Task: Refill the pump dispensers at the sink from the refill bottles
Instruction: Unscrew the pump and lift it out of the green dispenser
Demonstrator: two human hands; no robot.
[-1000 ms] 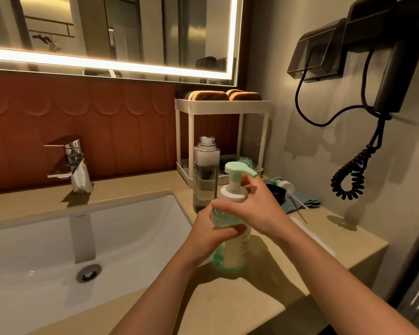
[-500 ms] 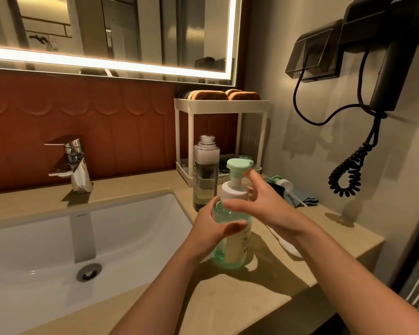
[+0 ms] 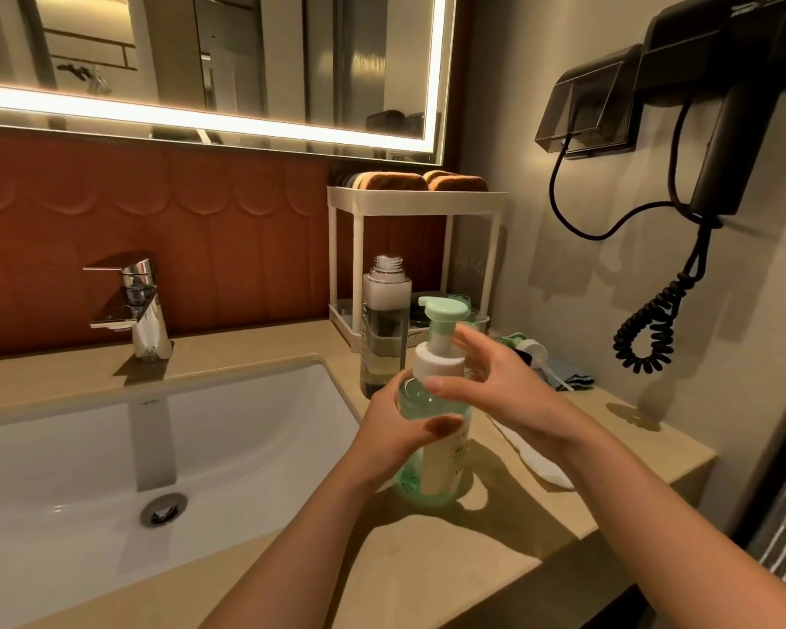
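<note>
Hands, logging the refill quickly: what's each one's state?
Left hand: holding the green dispenser.
Right hand: at its pump collar; grip cannot be told.

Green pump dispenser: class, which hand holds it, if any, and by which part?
The left hand grips the green pump dispenser round its upper body, under the white collar. The right hand is at that collar; its grip cannot be told.
</note>
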